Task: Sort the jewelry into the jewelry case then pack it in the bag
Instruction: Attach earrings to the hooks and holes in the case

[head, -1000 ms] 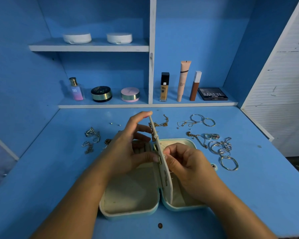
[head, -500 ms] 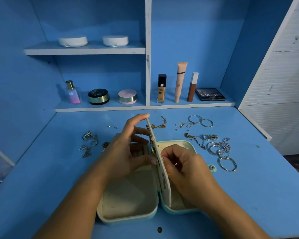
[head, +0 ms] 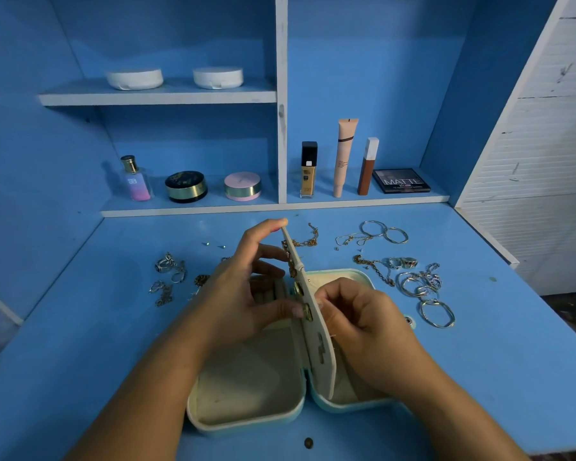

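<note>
A pale green jewelry case (head: 246, 417) lies open flat on the blue desk. Its cream middle panel (head: 316, 331) stands upright between the two halves, with gold earrings pinned to its left face. My left hand (head: 246, 294) holds the panel, index fingertip on its top edge and thumb against its left face. My right hand (head: 366, 327) pinches something small at the panel's right face; what it is stays hidden. Silver rings and chains (head: 168, 277) lie left of the case, gold chains (head: 305, 239) behind it, silver hoops (head: 423, 287) to the right. No bag is in view.
A low shelf at the back holds a perfume bottle (head: 135, 179), compacts (head: 186, 187), foundation tubes (head: 345, 158) and a palette (head: 401, 180). Two white compacts (head: 135, 78) sit on the upper shelf. A white wall (head: 546, 144) bounds the right side. A small dark stud (head: 308, 442) lies near the front edge.
Both hands stay on the upright panel. My right fingers have shifted slightly along the panel's right face. The view has tilted a little.
</note>
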Available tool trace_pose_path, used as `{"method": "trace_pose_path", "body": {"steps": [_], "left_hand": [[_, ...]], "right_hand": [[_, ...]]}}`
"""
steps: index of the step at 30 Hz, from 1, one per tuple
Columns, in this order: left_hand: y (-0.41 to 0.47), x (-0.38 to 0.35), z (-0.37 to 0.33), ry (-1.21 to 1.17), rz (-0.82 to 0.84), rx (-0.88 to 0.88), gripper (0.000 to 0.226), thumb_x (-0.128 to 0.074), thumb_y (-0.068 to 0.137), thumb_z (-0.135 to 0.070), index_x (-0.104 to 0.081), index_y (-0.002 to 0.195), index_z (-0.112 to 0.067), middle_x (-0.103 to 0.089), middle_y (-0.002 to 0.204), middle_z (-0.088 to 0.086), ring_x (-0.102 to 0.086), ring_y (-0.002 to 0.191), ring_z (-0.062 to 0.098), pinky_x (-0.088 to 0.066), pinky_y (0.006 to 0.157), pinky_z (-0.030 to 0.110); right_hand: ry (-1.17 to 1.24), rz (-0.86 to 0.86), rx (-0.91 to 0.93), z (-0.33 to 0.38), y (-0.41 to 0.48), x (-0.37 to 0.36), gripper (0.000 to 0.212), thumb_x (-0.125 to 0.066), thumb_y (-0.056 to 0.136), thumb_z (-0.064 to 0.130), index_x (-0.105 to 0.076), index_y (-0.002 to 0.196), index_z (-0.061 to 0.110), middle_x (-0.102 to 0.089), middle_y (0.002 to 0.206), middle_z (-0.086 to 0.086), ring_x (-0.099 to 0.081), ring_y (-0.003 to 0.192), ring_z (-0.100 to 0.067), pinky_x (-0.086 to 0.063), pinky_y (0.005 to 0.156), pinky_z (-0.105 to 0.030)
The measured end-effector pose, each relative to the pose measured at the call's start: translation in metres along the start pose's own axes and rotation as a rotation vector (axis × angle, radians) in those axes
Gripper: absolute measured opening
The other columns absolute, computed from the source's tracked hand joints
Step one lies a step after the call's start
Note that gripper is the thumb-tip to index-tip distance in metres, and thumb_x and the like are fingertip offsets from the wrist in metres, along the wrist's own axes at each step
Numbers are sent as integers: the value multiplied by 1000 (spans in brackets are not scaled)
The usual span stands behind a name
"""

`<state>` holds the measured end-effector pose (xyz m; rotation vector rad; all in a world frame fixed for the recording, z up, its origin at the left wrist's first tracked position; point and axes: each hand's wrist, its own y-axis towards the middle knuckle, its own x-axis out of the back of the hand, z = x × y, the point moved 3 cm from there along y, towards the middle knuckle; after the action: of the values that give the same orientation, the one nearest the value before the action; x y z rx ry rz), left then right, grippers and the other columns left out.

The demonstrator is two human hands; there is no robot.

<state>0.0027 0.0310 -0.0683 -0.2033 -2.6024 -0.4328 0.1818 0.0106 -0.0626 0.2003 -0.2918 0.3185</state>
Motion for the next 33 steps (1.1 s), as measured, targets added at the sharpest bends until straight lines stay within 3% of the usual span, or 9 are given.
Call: {"method": "trace_pose_path", "body": {"steps": [5, 14, 27, 29, 33], "left_hand": [[0, 0, 0, 13, 3, 0, 96, -75, 51, -65, -22, 131, -65, -54, 109, -27, -60, 102, 4, -56, 87, 40], [0, 0, 0, 3, -13, -11, 95, -79, 54, -61, -25, 132, -63, -55, 110, -25, -62, 101, 11, -55, 88, 45], [0, -1, 0, 46, 1, 3, 97, -78, 55, -63, -21, 134, -63, -54, 111, -25, -61, 103, 8, -55, 88, 40], [0, -2, 0, 54, 3, 0, 98, -78, 53, -62, -23, 134, -62, -55, 113, -24, -60, 105, 9, -54, 90, 41], [0, -3, 2, 103, 6, 2, 95, -77, 56, -65, -23, 134, -62, -57, 119, -19, -57, 109, 3, -52, 94, 36]], "right_hand": [[-109, -2, 9, -1, 0, -2, 12, -62, 90, 17, -64, 80, 23, -66, 69, 10, -58, 60, 0, -46, 57, -12], [-71, 42, -46, 8, 2, 0, 13, -58, 92, 12, -64, 81, 13, -58, 54, 19, -53, 49, 5, -37, 51, -4], [-90, 6, -64, 7, -1, 1, 11, -58, 93, 16, -65, 84, 15, -62, 64, 10, -57, 55, 5, -41, 54, -7], [68, -15, -49, 11, -4, 2, 11, -55, 94, 22, -65, 94, 19, -66, 74, 7, -61, 63, 4, -45, 59, -10], [335, 34, -39, 22, -19, 9, 40, -43, 90, 49, -49, 127, 35, -68, 106, 8, -67, 93, -3, -49, 74, -11]]}}
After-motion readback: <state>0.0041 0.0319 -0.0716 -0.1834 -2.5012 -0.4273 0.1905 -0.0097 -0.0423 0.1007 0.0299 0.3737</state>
